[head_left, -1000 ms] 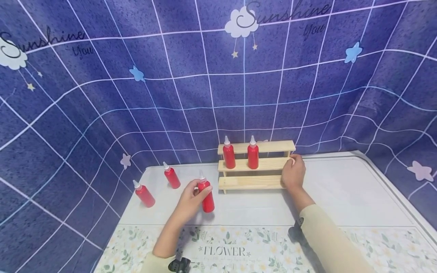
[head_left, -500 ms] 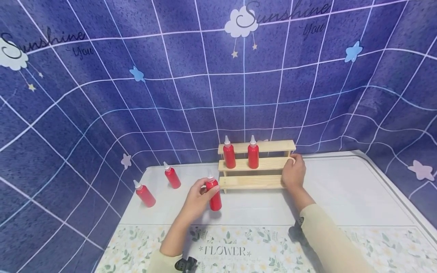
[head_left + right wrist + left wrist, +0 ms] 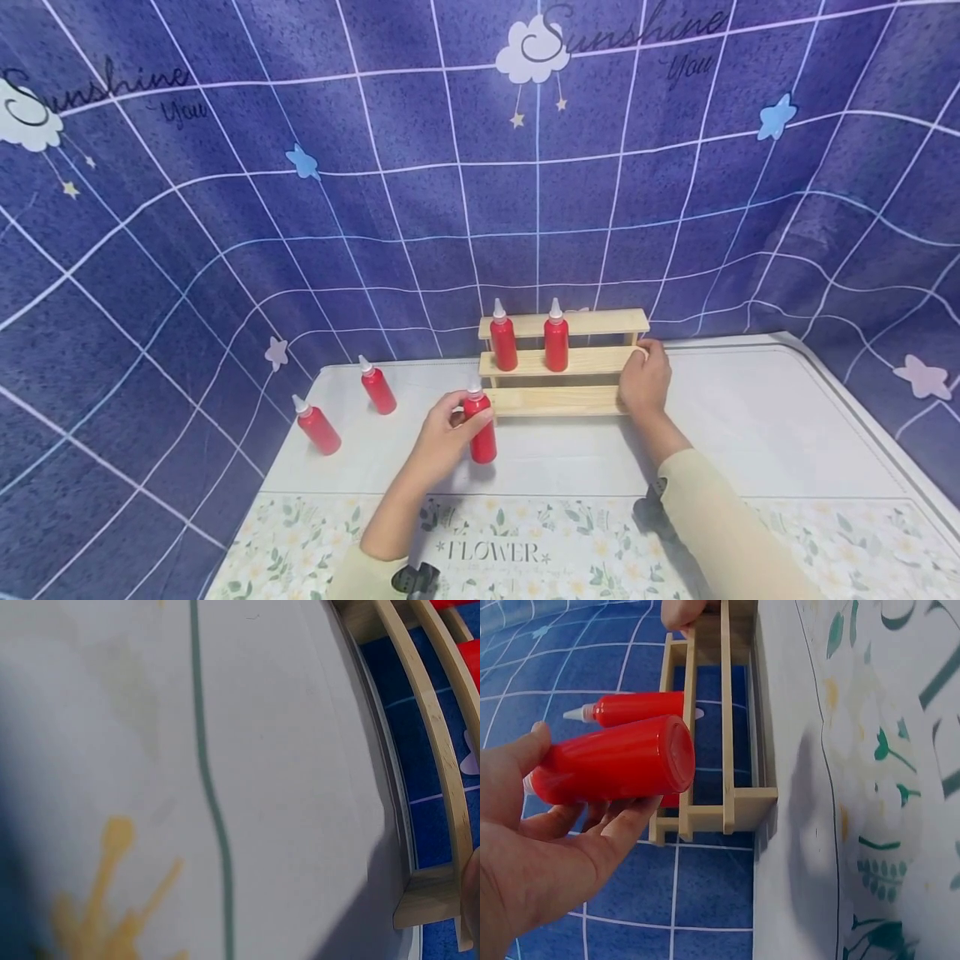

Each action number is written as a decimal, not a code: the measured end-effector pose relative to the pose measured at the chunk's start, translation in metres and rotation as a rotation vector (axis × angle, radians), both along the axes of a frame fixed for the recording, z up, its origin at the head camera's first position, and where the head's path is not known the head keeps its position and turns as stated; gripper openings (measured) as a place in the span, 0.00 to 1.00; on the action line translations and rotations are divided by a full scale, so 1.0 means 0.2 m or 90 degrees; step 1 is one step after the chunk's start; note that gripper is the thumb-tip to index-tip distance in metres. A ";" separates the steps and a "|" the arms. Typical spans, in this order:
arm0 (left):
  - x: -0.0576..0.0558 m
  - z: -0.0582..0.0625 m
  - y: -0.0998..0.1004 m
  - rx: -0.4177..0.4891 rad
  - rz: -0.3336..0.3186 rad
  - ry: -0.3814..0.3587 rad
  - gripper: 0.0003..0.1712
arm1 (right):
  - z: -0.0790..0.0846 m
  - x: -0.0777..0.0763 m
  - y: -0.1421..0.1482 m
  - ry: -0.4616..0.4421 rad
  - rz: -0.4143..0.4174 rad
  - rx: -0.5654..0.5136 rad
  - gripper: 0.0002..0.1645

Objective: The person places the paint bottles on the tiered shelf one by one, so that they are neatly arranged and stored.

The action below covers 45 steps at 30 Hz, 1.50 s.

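My left hand (image 3: 444, 437) holds a red squeeze bottle (image 3: 483, 437) with a pale nozzle, thumb on one side and fingers on the other. In the left wrist view the held bottle (image 3: 615, 761) shows its base, clear of the table, in front of the wooden rack. My right hand (image 3: 645, 379) grips the right end of the three-step wooden rack (image 3: 562, 401); only a sliver of that hand shows in the right wrist view. Two more red bottles, one at the left (image 3: 504, 343) and one near the centre (image 3: 557, 343), stand upright on the rack's middle step.
Two red bottles, a nearer one (image 3: 320, 429) and a farther one (image 3: 378, 390), stand on the white table (image 3: 757, 408) at the left. A flower-patterned mat (image 3: 577, 542) covers the front. Behind the rack hangs a blue gridded curtain (image 3: 420, 208).
My left hand has carried the bottle rightward, from beside the rack to in front of the lowest step's left end. My right hand stays on the rack.
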<state>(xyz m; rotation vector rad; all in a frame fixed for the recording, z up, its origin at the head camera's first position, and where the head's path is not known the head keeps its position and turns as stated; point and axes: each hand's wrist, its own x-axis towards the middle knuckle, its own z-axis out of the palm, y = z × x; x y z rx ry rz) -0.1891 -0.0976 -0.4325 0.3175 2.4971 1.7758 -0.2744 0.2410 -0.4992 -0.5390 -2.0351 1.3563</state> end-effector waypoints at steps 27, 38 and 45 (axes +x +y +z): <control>-0.01 0.01 0.13 -0.014 -0.026 0.015 0.26 | 0.00 0.01 0.00 -0.010 0.007 -0.008 0.25; -0.02 0.05 0.19 0.052 -0.058 0.020 0.22 | 0.02 0.00 0.00 -0.008 0.003 -0.008 0.24; -0.03 0.05 0.21 0.065 -0.077 0.018 0.23 | 0.01 0.00 0.00 -0.011 0.003 -0.008 0.25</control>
